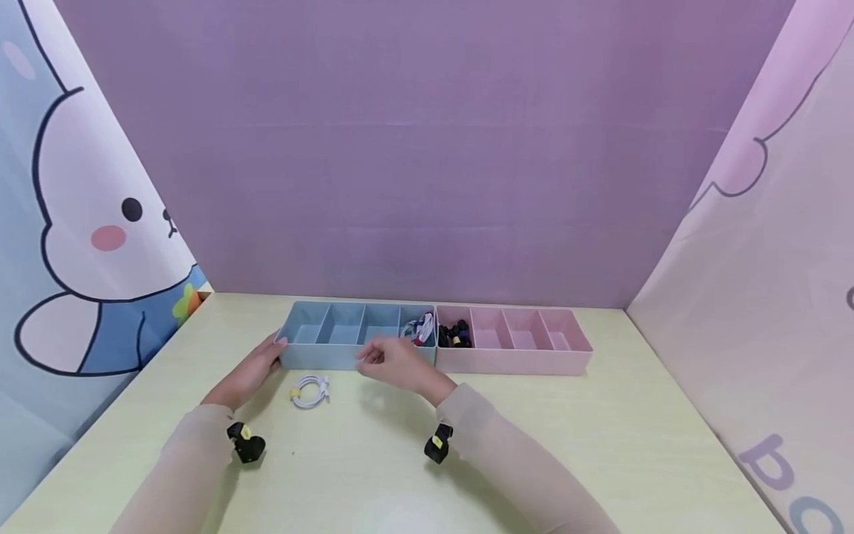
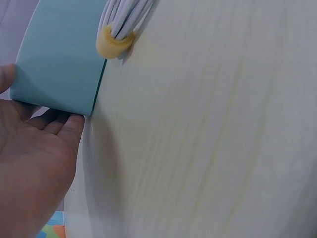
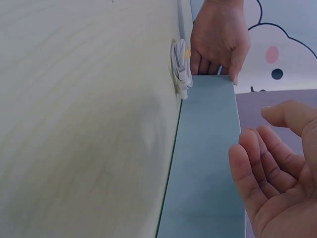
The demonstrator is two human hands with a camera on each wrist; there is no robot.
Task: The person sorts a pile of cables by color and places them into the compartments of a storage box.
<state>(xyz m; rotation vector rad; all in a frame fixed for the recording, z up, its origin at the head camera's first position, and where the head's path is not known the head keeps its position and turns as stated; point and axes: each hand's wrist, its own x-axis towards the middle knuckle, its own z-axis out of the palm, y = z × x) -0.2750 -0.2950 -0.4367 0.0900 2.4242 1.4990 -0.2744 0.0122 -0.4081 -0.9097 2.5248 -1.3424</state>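
A blue compartment box [image 1: 319,357] stands on the table. At its left end my left hand [image 1: 255,368] holds on, the thumb by the upper rim and the fingers against the end wall; the left wrist view shows this hand [image 2: 39,153] close up. My right hand [image 1: 399,363] hovers by the front wall of the blue box, its fingers loosely bent and nothing between them in the right wrist view [image 3: 277,173]. A coiled white cable [image 1: 309,391] with a yellow tie lies before the box. More bundled cables [image 1: 419,328] sit in the blue box's rightmost compartment.
A pink compartment box [image 1: 514,362] adjoins the blue one on the right, with small black items [image 1: 457,335] in its leftmost compartment. Behind both rises a purple panel [image 1: 427,163]. Printed curtains [image 1: 100,193] flank the pale table [image 1: 347,475].
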